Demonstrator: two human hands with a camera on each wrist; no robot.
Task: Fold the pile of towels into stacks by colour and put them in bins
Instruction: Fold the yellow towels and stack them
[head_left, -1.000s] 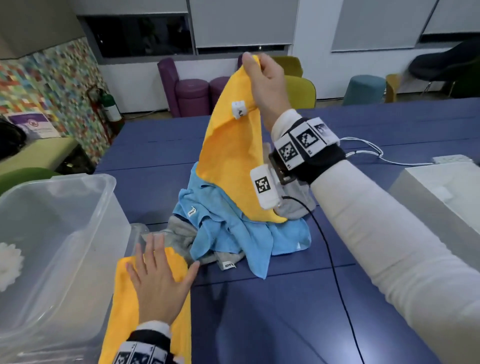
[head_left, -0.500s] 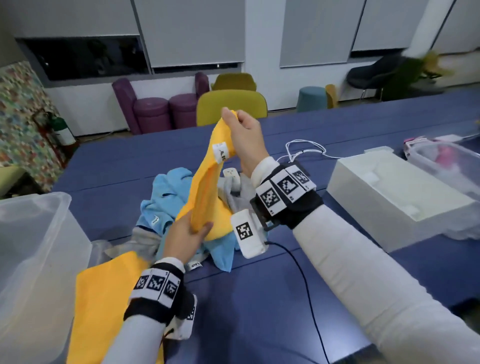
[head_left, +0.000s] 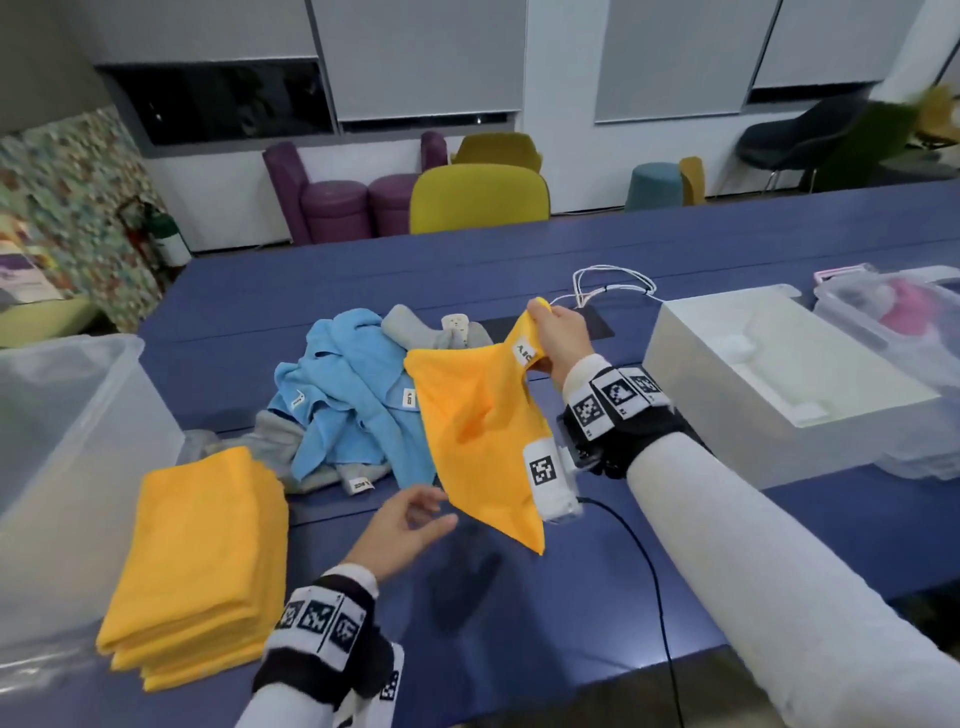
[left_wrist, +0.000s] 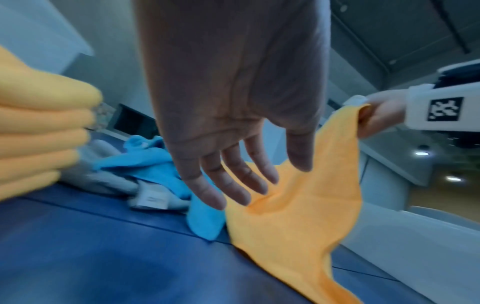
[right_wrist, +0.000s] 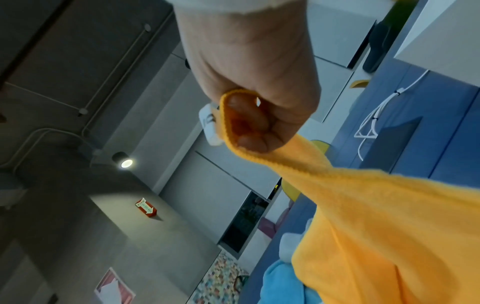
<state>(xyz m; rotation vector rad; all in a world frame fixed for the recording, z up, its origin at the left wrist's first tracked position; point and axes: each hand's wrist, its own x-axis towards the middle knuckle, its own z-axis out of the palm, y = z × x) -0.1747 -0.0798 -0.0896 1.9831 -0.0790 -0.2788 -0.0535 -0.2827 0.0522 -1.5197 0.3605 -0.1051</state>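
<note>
My right hand (head_left: 558, 332) pinches one corner of a yellow towel (head_left: 478, 431) and holds it up above the blue table; the towel (left_wrist: 298, 222) hangs down in a loose point. The right wrist view shows my fingers curled round the towel's hem (right_wrist: 241, 123). My left hand (head_left: 410, 525) hovers just left of the hanging towel, fingers (left_wrist: 233, 185) spread and relaxed, holding nothing. A stack of folded yellow towels (head_left: 202, 561) lies at the near left. Behind it sits a crumpled pile of blue towels (head_left: 353, 395) and grey towels (head_left: 280, 447).
A clear plastic bin (head_left: 67, 457) stands at the left edge of the table (head_left: 519, 623). A white box (head_left: 779, 374) and another clear bin (head_left: 893, 322) are at the right. A white cable (head_left: 613, 283) lies behind. Chairs stand beyond the table.
My right hand has lowered and moved right with the yellow towel, which has opened out. My left hand let go of the towel's lower part and now hovers open beside it.
</note>
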